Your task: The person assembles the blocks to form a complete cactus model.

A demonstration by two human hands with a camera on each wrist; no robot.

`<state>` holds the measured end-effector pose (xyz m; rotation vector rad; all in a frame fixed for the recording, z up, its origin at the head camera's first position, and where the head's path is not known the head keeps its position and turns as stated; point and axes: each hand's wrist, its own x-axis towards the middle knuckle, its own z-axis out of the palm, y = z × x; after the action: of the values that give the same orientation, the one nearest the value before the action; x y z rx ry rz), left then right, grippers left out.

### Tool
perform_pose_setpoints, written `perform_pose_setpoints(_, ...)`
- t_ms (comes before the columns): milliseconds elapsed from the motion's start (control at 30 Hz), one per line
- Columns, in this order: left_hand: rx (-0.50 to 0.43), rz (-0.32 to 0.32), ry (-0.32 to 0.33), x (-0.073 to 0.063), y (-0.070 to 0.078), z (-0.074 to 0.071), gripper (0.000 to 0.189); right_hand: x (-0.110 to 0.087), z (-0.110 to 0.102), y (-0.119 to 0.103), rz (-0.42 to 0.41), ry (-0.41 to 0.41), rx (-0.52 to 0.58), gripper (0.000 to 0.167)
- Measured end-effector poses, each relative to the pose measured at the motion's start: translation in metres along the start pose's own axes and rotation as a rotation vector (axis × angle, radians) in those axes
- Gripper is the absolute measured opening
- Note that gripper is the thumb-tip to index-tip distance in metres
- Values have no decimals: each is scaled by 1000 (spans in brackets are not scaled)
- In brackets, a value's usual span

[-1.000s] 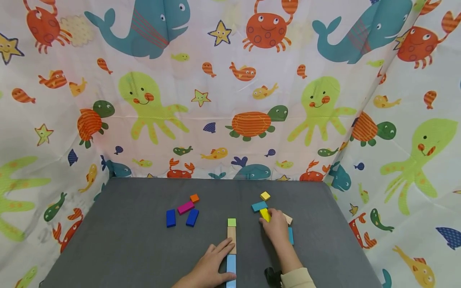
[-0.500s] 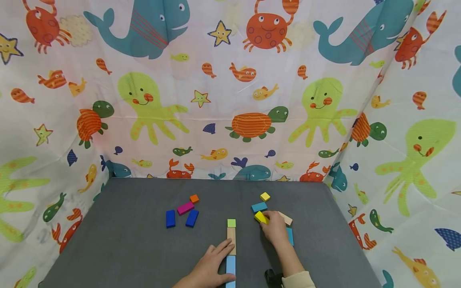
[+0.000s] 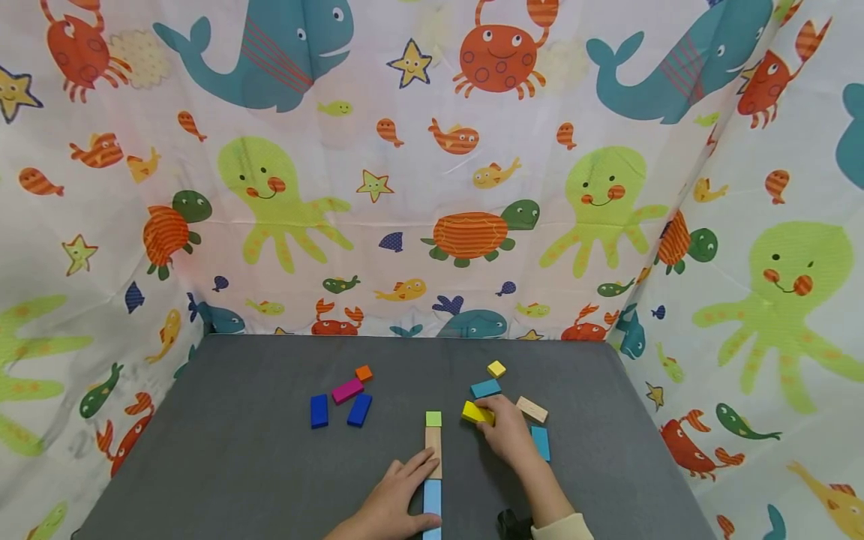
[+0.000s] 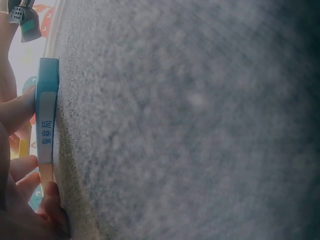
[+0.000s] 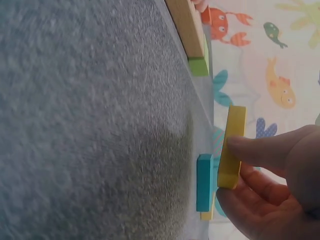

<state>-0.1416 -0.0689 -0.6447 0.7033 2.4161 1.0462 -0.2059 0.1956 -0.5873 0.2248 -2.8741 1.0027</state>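
Observation:
My right hand (image 3: 509, 429) pinches a yellow block (image 3: 476, 412) between thumb and fingers. In the right wrist view the yellow block (image 5: 232, 150) is raised off the grey surface. My left hand (image 3: 394, 499) rests along a straight row of blocks, its fingers on the wooden block (image 3: 433, 441) and its thumb on the light blue block (image 3: 432, 499). A green block (image 3: 433, 418) forms the row's far end. Lettering shows on the side of the blue block (image 4: 46, 112) in the left wrist view.
Beyond my right hand lie a teal block (image 3: 486, 388) and a small yellow cube (image 3: 496, 369); to its right, a wooden block (image 3: 532, 409) and a blue one (image 3: 541, 443). Orange, magenta (image 3: 347, 391) and dark blue blocks lie left. A sea-animal curtain (image 3: 432, 180) borders the grey table (image 3: 236, 450).
My right hand has lifted the yellow block away from the right-hand group and carried it left towards the row. My left hand stays in place.

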Motion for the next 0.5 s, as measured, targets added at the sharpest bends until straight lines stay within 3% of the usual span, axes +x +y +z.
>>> perform_pose_setpoints(233,13,-32,-11,0,2,-2,88,-7,9,-10,-31,-57,5,34)
perform_pose_setpoints(500,51,-46,-15,-4,17,-5,85,-12,18,-12,-106,-131,-22,31)
